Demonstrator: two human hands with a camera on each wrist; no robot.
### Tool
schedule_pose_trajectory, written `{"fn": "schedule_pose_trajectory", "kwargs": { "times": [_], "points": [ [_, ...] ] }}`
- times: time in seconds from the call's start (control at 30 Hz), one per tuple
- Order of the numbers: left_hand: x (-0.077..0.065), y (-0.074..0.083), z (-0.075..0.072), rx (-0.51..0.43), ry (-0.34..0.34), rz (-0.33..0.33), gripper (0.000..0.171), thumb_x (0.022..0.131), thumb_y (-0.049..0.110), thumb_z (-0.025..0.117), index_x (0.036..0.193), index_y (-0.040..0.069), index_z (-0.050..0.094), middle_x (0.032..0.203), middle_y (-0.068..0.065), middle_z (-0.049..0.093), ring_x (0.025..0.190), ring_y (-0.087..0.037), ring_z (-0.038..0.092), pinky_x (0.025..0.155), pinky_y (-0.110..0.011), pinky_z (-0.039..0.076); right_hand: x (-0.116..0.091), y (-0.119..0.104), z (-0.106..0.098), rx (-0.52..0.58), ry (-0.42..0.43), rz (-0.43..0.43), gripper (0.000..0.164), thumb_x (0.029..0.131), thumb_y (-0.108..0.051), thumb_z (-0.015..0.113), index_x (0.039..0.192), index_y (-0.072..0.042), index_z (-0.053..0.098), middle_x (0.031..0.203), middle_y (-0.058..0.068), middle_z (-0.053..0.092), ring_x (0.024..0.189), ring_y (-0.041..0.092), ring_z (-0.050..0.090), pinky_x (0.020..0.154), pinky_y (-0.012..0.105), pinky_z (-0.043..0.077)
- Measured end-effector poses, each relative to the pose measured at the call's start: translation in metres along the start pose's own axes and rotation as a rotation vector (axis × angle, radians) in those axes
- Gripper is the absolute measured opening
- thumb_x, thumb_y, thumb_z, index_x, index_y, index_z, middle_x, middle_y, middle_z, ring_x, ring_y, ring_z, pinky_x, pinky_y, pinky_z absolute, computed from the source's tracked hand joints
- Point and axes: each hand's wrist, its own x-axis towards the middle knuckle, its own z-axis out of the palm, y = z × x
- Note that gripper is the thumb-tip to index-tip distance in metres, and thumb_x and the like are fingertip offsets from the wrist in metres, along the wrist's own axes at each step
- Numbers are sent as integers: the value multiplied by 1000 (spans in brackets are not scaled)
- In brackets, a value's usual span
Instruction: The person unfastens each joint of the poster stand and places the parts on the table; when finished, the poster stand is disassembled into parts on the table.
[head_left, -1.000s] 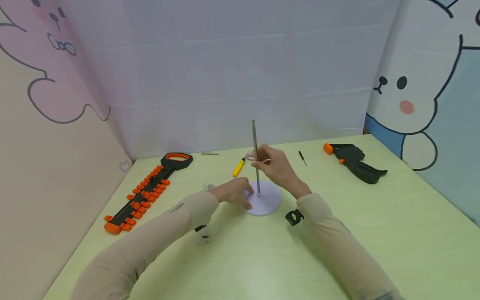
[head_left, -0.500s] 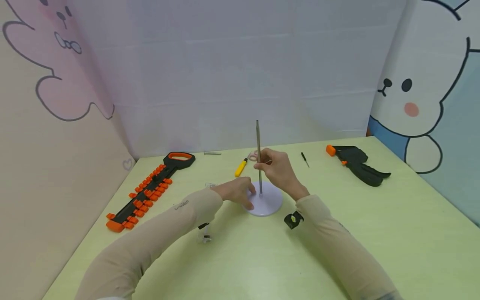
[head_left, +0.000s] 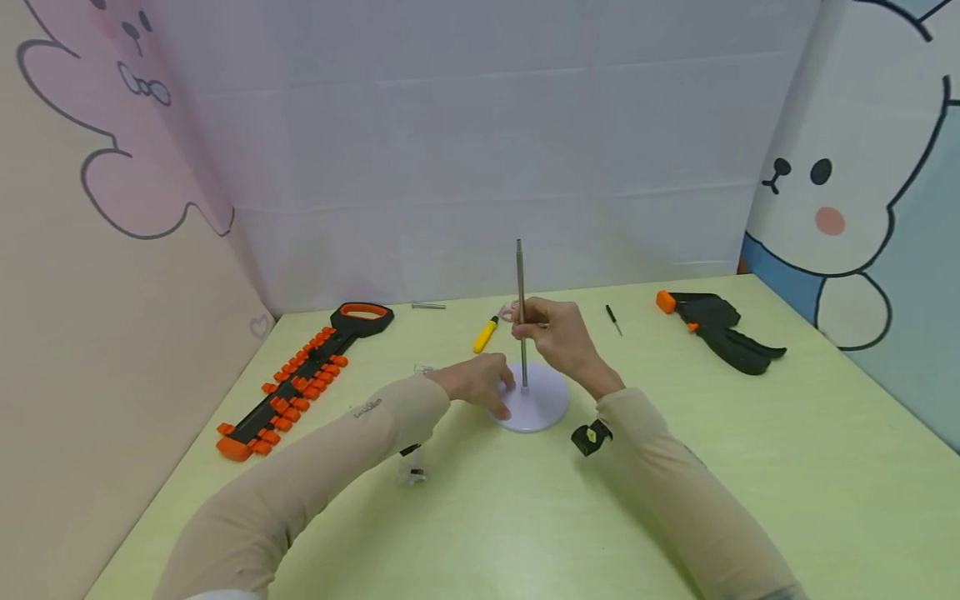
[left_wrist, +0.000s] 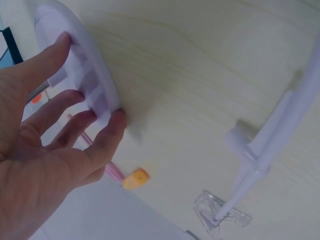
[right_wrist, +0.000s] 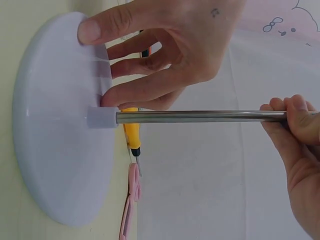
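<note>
A white round base [head_left: 534, 408] lies on the table with a thin metal rod [head_left: 521, 283] standing upright from its centre socket. My left hand [head_left: 480, 385] rests on the left part of the base; in the left wrist view its fingertips [left_wrist: 117, 117] touch the top and rim, spread apart. My right hand [head_left: 558, 333] pinches the rod partway up between thumb and fingers. In the right wrist view the rod's lower end enters the short white socket [right_wrist: 102, 118]. The rod's top end shows above my right hand in the head view.
Behind the base lie a yellow-handled screwdriver [head_left: 486, 335] and pink scissors [right_wrist: 132, 185]. A small black screwdriver [head_left: 613, 320] lies right of them. A long black rack with orange clips [head_left: 292, 387] is left, a black-orange trigger-shaped tool [head_left: 720, 329] right. A clear clip [left_wrist: 212, 210] lies nearby.
The head view has shifted slightly, so everything sits a little further right. Both hands keep their places on the base and the rod; the right fingers have moved only slightly.
</note>
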Motion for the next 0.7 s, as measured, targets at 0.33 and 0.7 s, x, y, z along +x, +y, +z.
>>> {"fn": "schedule_pose_trajectory", "kwargs": {
  "times": [0.33, 0.7],
  "points": [
    [1, 1, 0, 9, -2, -19, 51, 76, 27, 82, 119, 5, 66, 112, -6, 53, 99, -18, 50, 93, -31, 41, 5, -10, -18, 22, 96, -83, 14, 78, 4, 73, 91, 4, 68, 85, 14, 70, 83, 26, 69, 75, 32, 54],
    [-1, 2, 0, -1, -13, -26, 52, 77, 28, 81, 122, 6, 64, 112, -6, 52, 99, -18, 49, 93, -32, 41, 1, -8, -23, -21, 173, -188, 26, 80, 0, 73, 98, -4, 55, 86, 11, 69, 76, 25, 69, 68, 34, 56]
  ]
}}
